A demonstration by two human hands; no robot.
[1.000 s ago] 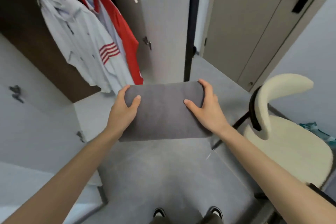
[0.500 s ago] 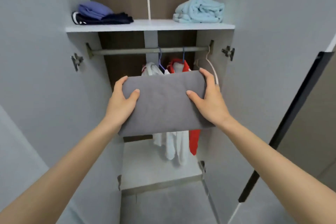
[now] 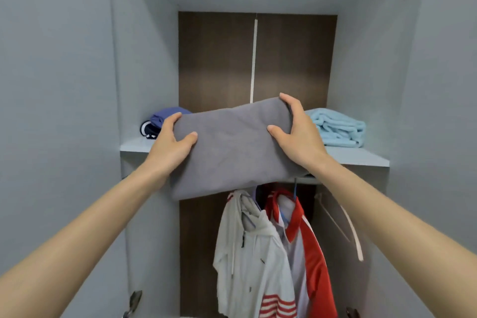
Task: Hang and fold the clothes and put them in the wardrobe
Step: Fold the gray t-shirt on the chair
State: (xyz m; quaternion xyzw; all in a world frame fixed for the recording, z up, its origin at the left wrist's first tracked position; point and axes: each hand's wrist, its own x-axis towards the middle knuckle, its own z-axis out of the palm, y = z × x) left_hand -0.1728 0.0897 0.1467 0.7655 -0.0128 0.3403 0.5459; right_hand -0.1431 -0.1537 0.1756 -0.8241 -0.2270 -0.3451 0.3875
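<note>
I hold a folded grey cloth (image 3: 232, 147) flat in front of the open wardrobe, at the height of its upper shelf (image 3: 361, 156). My left hand (image 3: 171, 146) grips the cloth's left end and my right hand (image 3: 300, 137) grips its right end, thumbs on top. The cloth's far edge reaches over the shelf's front edge, between two folded piles. Whether it rests on the shelf I cannot tell. The cloth hides the middle of the shelf and of the hanging rail.
A folded blue and dark pile (image 3: 165, 120) lies on the shelf's left, a folded light-blue towel (image 3: 338, 128) on its right. Below hang a white shirt (image 3: 247, 245), a red and white jersey (image 3: 307, 248) and an empty white hanger (image 3: 351, 230). Grey wardrobe doors stand open on both sides.
My view turned from the floor and chair to the wardrobe, then rose. Both hands lifted the grey cloth from rail height up to the shelf.
</note>
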